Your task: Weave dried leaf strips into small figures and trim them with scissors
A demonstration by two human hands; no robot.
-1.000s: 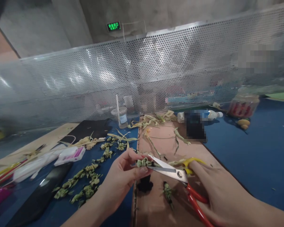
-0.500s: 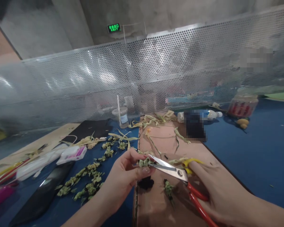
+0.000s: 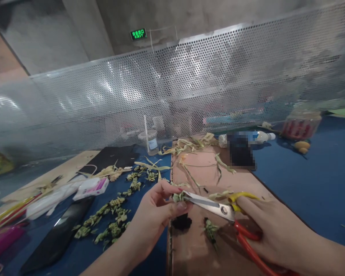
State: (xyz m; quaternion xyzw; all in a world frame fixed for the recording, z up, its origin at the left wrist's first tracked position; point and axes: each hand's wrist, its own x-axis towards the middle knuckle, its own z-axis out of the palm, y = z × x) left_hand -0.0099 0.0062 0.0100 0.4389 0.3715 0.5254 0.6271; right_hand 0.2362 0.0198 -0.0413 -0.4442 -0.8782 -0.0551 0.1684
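- While the woven leaf piece [image 3: 178, 197] is pinched in the left hand [image 3: 156, 218], in the air over the left edge of the brown board [image 3: 195, 257] near the desk's [image 3: 304, 184] near edge, short, shallow snips seem wisest. That way only the stray end goes and the plait is spared.
- The left fingers [image 3: 176, 206] are closed tight on the piece, thumb under and fingertips over. A grip just behind the blade line would, I judge, steady it while leaving the thumb clear of the tips.
- The scissors [image 3: 215, 207] have plain steel blades, nearly closed, with the tips touching the piece. The right hand [image 3: 271, 230] is closed round the red and yellow handles.
- The piece itself is small and knobbly, plaited from dry green-yellow strips. It looks fibrous and likely to fray if crushed.
- A similar plaited piece [image 3: 210, 230] and a small black lump [image 3: 181, 221] lie on the board just below.
- More plaited bits [image 3: 109, 222] are scattered on the blue, felt-like desk left of the board.
- Loose dried strips [image 3: 189, 145] lie at the board's far edge.
- A perforated metal screen [image 3: 189, 88] runs along the desk's far edge.
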